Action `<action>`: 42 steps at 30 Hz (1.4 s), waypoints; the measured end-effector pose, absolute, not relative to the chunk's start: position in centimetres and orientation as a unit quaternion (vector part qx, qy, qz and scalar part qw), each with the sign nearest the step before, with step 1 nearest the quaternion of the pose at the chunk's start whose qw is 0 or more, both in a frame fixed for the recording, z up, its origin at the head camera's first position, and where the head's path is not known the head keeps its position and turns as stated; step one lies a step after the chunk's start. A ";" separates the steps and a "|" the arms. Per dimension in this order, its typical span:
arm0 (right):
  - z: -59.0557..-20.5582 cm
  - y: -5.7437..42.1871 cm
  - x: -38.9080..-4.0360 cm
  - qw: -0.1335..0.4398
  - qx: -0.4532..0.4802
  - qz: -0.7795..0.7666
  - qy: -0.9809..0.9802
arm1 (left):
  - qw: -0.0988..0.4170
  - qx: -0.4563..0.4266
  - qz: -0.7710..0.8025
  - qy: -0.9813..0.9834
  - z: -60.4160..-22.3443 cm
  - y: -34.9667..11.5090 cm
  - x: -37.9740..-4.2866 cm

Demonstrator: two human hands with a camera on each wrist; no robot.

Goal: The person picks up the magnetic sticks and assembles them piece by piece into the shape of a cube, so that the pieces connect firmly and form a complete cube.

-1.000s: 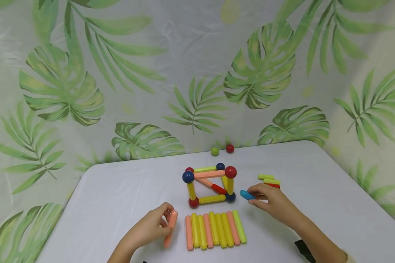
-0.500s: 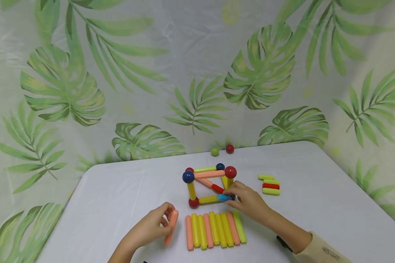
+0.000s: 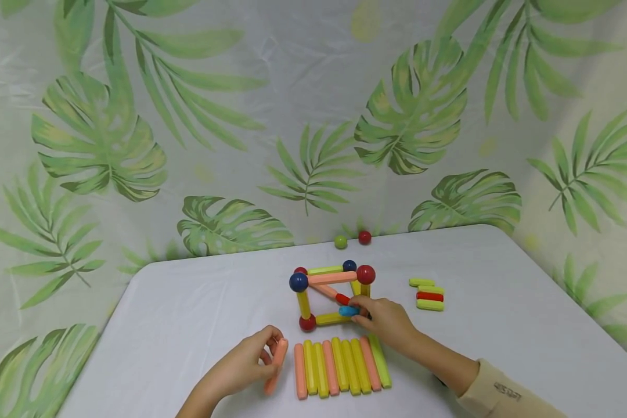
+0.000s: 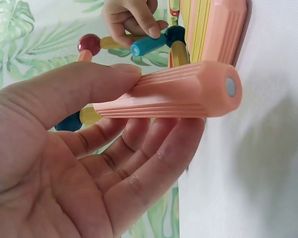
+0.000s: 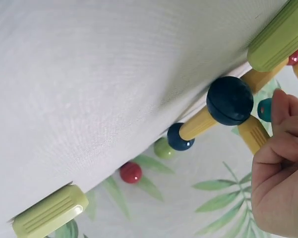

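Observation:
My left hand (image 3: 254,360) holds a long salmon-pink magnetic rod (image 4: 173,94) between thumb and fingers, left of the row of rods. A short blue magnetic rod (image 3: 349,311) is pinched by my right hand (image 3: 389,325) at the front lower right of a box-like frame of rods and balls. That frame has a dark blue ball (image 3: 299,282) and a red ball (image 3: 366,274) at its upper front corners. A red-tipped pink diagonal (image 3: 324,289) crosses inside it. In the head view the right hand hides the lower right corner ball (image 5: 230,100), which the right wrist view shows.
A row of long pink, yellow and green rods (image 3: 339,366) lies in front of the frame. Several short green and red rods (image 3: 430,296) lie to the right. Behind stand a green ball (image 3: 341,241) and a red ball (image 3: 364,237) near the table's back edge.
My right hand has carried the blue rod leftward from near the short rods to the frame's lower front. The left hand has shifted slightly right, still holding the pink rod.

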State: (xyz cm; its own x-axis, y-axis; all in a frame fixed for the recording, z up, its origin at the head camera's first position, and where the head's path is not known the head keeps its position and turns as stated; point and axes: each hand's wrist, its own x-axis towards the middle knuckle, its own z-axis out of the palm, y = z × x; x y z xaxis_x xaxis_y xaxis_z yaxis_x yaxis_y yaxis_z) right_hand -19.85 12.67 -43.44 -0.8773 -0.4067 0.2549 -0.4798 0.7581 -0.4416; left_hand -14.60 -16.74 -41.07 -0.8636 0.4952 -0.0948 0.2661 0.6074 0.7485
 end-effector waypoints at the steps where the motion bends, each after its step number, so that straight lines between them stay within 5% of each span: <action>1: -43.5 12.7 -19.9 0.070 0.234 0.252 -0.936 | 0.148 0.219 0.388 0.883 -41.1 -16.7 -14.6; 9: -43.3 12.9 -19.5 0.055 0.218 0.244 -0.943 | 0.146 0.238 0.388 0.878 -41.1 -16.4 -14.6; 16: -42.9 14.5 -18.9 0.099 0.213 0.280 -0.931 | 0.132 0.239 0.402 0.874 -41.0 -16.1 -14.7; 28: -43.6 14.5 -20.6 0.006 0.130 0.368 -0.921 | -0.035 0.214 0.533 0.818 -41.5 -13.5 -14.7; 42: -44.0 14.1 -21.7 -0.014 0.137 0.354 -0.925 | -0.082 0.194 0.589 0.780 -41.6 -8.5 -16.8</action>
